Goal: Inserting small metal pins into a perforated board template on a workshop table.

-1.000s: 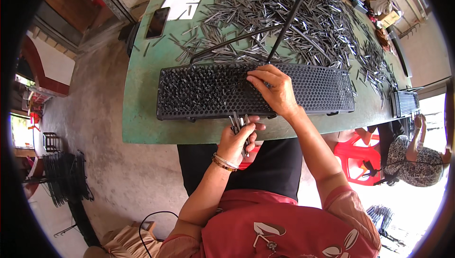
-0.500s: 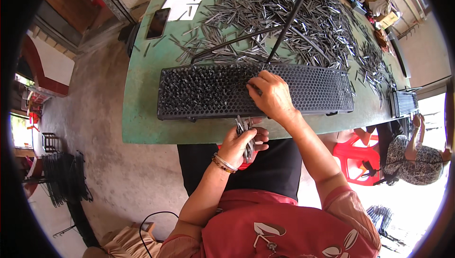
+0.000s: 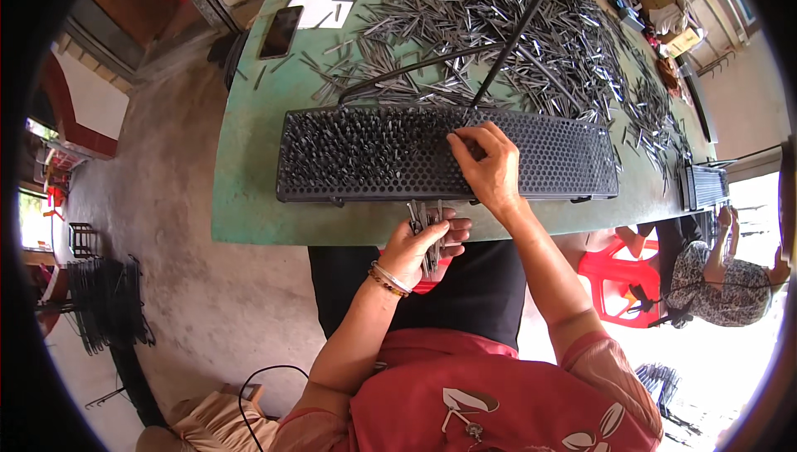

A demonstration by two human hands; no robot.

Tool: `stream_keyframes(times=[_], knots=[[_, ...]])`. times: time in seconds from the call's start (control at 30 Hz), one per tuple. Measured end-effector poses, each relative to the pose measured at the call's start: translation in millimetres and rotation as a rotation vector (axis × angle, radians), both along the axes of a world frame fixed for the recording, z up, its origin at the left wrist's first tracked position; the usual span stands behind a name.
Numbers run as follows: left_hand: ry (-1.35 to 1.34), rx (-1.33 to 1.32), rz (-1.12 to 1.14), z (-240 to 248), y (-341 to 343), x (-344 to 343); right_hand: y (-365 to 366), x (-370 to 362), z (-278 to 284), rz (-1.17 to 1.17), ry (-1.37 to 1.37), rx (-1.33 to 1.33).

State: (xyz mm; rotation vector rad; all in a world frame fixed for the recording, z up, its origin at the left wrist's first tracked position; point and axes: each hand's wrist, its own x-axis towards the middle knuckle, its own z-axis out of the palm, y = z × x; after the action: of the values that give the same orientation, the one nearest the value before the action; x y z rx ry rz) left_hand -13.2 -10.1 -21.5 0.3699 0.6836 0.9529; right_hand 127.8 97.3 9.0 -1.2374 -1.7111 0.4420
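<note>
A long black rack (image 3: 554, 157) with a grid of round holes lies across the near side of the green table. Slim dark metal strips (image 3: 340, 149) stand packed upright in its left part, while the holes to the right show bare. Below the rack's front edge, my left hand (image 3: 405, 254) is closed around a bundle of the same metal strips (image 3: 427, 224), their ends poking out past the thumb. My right hand (image 3: 493, 171) is over the middle of the rack, thumb and fingertips pinched together near the holes. Whatever sits in that pinch is too small to make out.
A wide heap of loose metal strips (image 3: 490, 29) covers the table behind the rack. Black rods (image 3: 519, 33) rise across it. A phone (image 3: 281, 33) and white paper (image 3: 330, 4) lie at far left. Another person (image 3: 718, 282) sits to the right near a red stool (image 3: 618, 286).
My right hand has shifted slightly right and its pinch has turned. My left hand keeps its bundle in nearly the same place. The whole view has moved a little.
</note>
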Motion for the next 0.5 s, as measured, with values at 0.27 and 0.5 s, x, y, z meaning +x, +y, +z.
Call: stream_keyframes(times=[0.27,0.5], knots=[[0.351,0.405,0.283,8,2,-1,-1,1,-9,0.028,-0.028,0.002],[0.986,0.789,0.378,-38,8,-40,-2,0,-6,0.058,-0.124,0.009]])
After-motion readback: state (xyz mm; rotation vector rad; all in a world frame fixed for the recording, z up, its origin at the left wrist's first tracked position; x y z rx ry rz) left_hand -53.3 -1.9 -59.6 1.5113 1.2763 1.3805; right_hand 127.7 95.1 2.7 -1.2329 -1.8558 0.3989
